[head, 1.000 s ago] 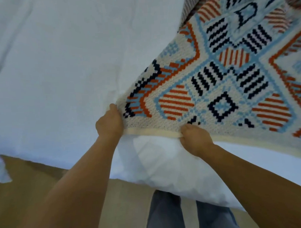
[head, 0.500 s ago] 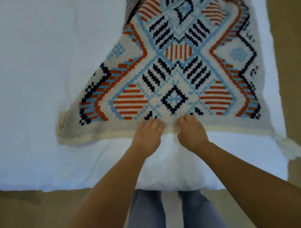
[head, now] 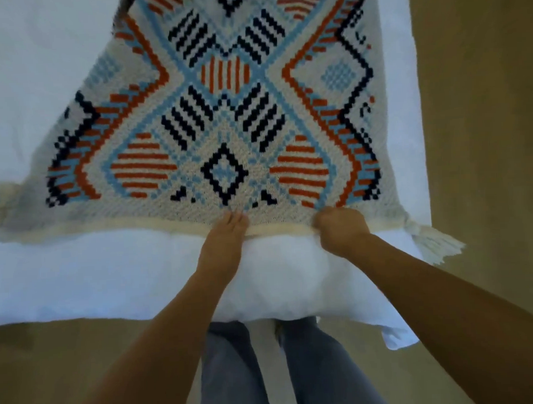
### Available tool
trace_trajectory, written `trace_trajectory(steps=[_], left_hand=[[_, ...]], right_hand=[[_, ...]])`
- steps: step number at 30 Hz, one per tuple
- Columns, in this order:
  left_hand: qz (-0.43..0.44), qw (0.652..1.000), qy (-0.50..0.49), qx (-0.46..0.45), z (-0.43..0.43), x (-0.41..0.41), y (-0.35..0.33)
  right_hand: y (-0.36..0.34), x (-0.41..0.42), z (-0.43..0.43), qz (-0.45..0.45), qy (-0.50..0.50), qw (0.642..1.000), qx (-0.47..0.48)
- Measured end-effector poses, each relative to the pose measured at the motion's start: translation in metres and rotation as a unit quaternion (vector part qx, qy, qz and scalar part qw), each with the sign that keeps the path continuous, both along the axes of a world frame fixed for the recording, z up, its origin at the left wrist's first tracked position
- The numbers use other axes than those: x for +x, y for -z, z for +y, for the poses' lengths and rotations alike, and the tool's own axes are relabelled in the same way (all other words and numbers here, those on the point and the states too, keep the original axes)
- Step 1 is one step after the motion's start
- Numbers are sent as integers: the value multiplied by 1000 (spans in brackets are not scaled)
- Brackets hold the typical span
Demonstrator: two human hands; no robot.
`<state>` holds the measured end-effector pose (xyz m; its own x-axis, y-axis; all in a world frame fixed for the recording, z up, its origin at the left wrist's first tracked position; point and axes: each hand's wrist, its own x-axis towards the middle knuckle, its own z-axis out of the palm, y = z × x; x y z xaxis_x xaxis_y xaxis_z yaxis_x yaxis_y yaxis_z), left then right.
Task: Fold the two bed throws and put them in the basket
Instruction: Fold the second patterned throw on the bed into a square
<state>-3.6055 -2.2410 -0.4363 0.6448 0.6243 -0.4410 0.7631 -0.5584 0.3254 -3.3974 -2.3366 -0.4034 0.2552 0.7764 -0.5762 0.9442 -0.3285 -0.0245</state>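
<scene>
A: Where is the cream knitted bed throw with the orange, navy and pale-blue geometric pattern (head: 223, 118) found?

B: It is spread flat on the white-sheeted bed (head: 65, 269), its cream border lying along the near side. The left hand (head: 223, 245) is laid on that border with fingers nearly flat and close together; whether the hem is pinched cannot be told. The right hand (head: 341, 229) is curled closed over the same border, which appears to be gripped.

A: What could go wrong?

B: Both hands are set near the middle and right of the hem, so the far left corner (head: 5, 208) is left unheld. If the edge were lifted from here, that corner could be dragged and the fold skewed. The loose sheet might also be caught up with the hem.

A: And around it?

B: A white tassel (head: 436, 244) is seen hanging past the bed's right edge above the tan floor (head: 483, 133). No basket and no second throw are shown.
</scene>
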Motion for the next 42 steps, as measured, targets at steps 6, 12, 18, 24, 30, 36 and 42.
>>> trace_trajectory(steps=[6, 12, 18, 24, 30, 36, 42], left_hand=[[10, 999, -22, 39, -16, 19, -13], [-6, 998, 60, 6, -47, 74, -22], [7, 992, 125, -27, -81, 143, -50], [106, 985, 133, 18, -118, 240, -86], [83, 989, 92, 76, -165, 340, -150], [58, 992, 4, 112, -124, 402, -222], [58, 990, -65, 109, -57, 448, -247]], right_hand=[[2, 16, -26, 136, 68, 988, 16], [-1, 30, -60, 110, 87, 987, 76], [-30, 75, -90, 98, 132, 981, 100], [-84, 150, -134, 63, 101, 987, 105], [-157, 251, -164, 44, -5, 989, 139], [-217, 318, -123, 72, -47, 980, 180], [-233, 376, -49, 74, -120, 975, 174]])
